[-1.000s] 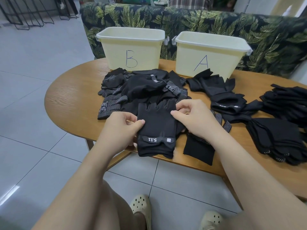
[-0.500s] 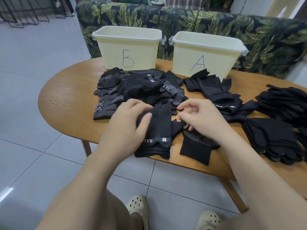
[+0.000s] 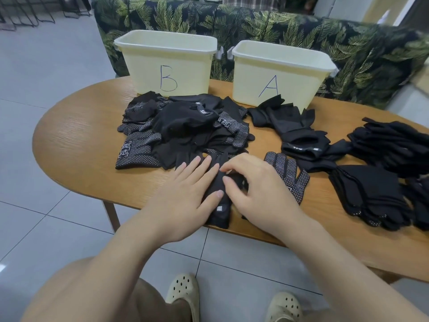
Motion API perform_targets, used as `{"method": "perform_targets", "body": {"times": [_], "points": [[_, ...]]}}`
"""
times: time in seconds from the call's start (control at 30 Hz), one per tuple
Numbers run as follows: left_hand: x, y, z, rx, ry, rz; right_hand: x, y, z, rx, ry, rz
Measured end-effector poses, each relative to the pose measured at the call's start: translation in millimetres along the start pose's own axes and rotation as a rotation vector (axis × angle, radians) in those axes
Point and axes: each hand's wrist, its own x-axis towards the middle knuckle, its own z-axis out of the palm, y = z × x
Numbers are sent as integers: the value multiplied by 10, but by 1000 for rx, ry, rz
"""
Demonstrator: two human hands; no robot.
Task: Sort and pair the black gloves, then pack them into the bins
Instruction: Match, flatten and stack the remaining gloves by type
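i see both hands low in the middle of the frame, over the near edge of the wooden surface [image 3: 76,145]. the left hand [image 3: 183,194] lies flat, fingers [image 3: 197,166] straight and released, pressing down on a plain black glove [image 3: 219,205] that has a small white tag near its cuff; the cuff hangs just over the edge. the right hand [image 3: 255,191] sits just beside it on the same glove, its fingers bent at the tips against the fabric, but i cannot tell whether they pinch the cloth or only touch it.

touching the right hand on its right side lies a dotted glove [image 3: 290,175], palm up, fingers pointing toward the top of the frame. above the hands, in the centre, a loose heap of gloves [image 3: 183,131] mixes dotted and plain ones. to the right of centre a smaller pile of plain gloves [image 3: 290,126] runs down from the front of the bin marked a [image 3: 281,73]. the bin marked b [image 3: 167,63] stands at the upper centre left, just behind the heap. at the right edge of the frame lie two stacks of gloves [image 3: 371,194], one above the other.

behind the surface runs a leaf-print sofa [image 3: 348,54]. at the bottom of the frame are grey floor tiles [image 3: 34,217] and two pale clogs [image 3: 185,296].
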Motion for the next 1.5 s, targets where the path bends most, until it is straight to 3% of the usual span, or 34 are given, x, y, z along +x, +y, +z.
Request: {"method": "perform_targets", "body": {"times": [0.23, 0.37, 0.57, 0.73, 0.87, 1.1, 1.37, 1.5], "points": [[3, -13, 32, -7, 18, -14, 11, 76, 164, -159, -33, 31], [-3, -1, 34, -8, 34, -20, -2, 141, 171, -254, -136, 70], [17, 5, -8, -29, 25, -30, -11, 226, 99, -204, -168, 61], [100, -12, -90, -43, 21, -46, -9, 512, -192, -143, -39, 127], [85, 19, -132, -92, 41, -47, -19, 861, -573, -317, 83, 267], [242, 312, -337, -79, 152, 24, -6, 1144, -775, -446, 62, 465], [509, 600, -262, -114, 217, 94, 61, 1193, -784, -492, 135, 483], [590, 709, -265, -135, 236, 115, 85, 1202, -843, -419, 277, 445]]}}
